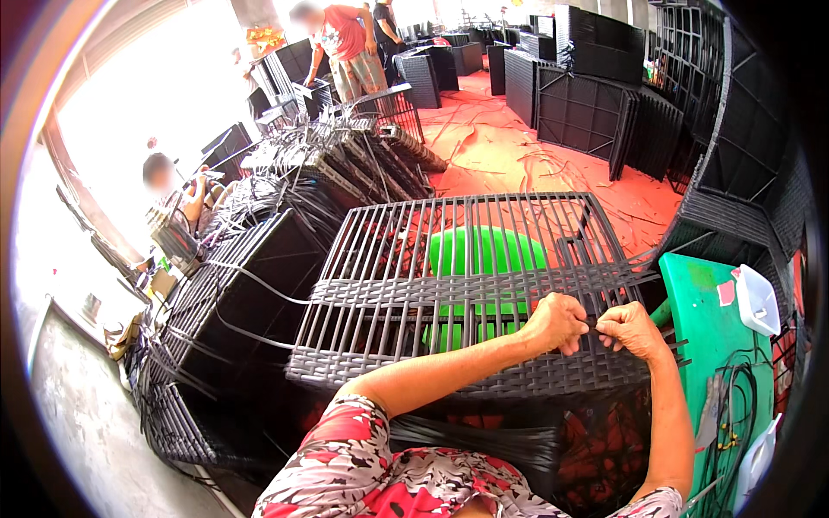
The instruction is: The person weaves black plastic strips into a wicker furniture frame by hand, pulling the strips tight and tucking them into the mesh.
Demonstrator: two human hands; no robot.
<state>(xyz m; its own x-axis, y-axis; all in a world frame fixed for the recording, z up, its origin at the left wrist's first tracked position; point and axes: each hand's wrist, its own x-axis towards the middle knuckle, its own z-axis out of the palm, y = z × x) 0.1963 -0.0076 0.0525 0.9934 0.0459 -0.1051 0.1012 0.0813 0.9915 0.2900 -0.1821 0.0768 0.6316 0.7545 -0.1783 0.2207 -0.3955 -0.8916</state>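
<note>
A dark grey rattan-like panel (449, 259) lies in front of me, its long parallel slats crossed by one woven band (432, 290) in the middle and another woven band (535, 374) along the near edge. Over the right part of the near slats, my left hand (554, 325) is closed in a pinch. My right hand (633, 330) faces it, thumb and fingers also pinched, almost touching the left fingertips. Whatever thin thing sits between the fingers is lost against the dark slats. Loose strips (259, 274) trail from the panel's left side.
Under the panel shows a green plastic seat (484, 250). A green board (704, 302) with a white tray (756, 300) and black cable-like coils (734, 406) stands at right. Black woven panels (579, 108) are stacked behind. Two people (345, 47) (177, 203) are at left.
</note>
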